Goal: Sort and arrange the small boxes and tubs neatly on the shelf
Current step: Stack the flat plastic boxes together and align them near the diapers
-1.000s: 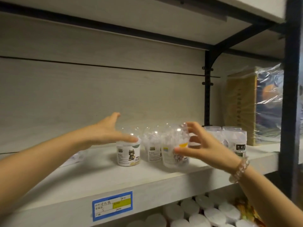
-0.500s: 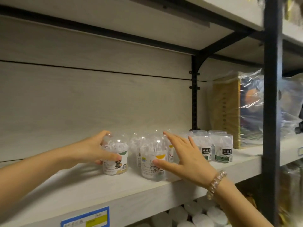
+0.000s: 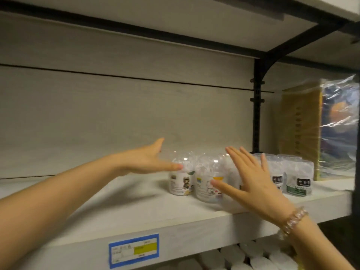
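The clear plastic tubs with domed lids and cartoon labels stand in a tight cluster on the pale wood-grain shelf board [image 3: 116, 207], towards its right half. I can pick out the leftmost domed tub [image 3: 182, 182] and the front domed tub [image 3: 206, 188] touching it; the ones behind are hidden by my view of the hand.

The left hand [image 3: 148, 160] is released: its fingers are straight, the thumb is raised, and a fingertip meets the dome of the leftmost tub. The right hand [image 3: 253, 180] is also released, fingers spread flat in front of the cluster, thumb lying across the front tub's label. I cannot tell whether its palm presses the tubs. A pink bead bracelet [image 3: 294, 221] sits on that wrist.

Just right of the cluster stand two flat-lidded clear tubs with dark green labels [image 3: 298, 178]. Beyond them is a yellow and blue box wrapped in clear film [image 3: 331, 129]. A black metal upright with a bracket [image 3: 257, 114] runs up the pale back panel [image 3: 116, 114]. A blue-bordered price label with a yellow patch [image 3: 134, 250] is stuck on the shelf's front edge. White round lids [image 3: 263, 256] show on the level below.

Half a second ago the left hand's fingers were curled round the leftmost tub; now they have straightened off it. The right hand was already flat against the group.
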